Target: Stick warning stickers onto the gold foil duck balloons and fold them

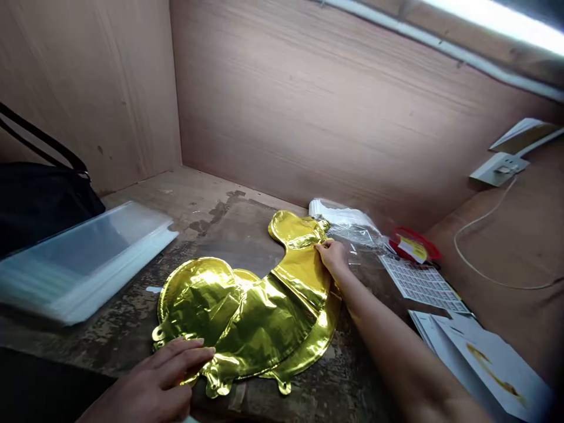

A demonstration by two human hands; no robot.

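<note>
Gold foil balloons (268, 329), uninflated and overlapping, lie on the dark worn tabletop in a curved shape with small tabs at the near edge. My right hand (333, 256) pinches the top balloon's right edge near its narrow far part, fingers closed. At the near left edge, my left hand (165, 376) rests with its fingers stretched out over the foil, touching it. How many balloons are layered there I cannot tell.
A stack of clear plastic sleeves (88, 258) lies left, beside a black bag (44, 194). Along the right are a clear packet of white items (346, 223), a red roll (414, 244), a label sheet (423, 282) and printed cards (480, 358). Wooden panels wall the table's back.
</note>
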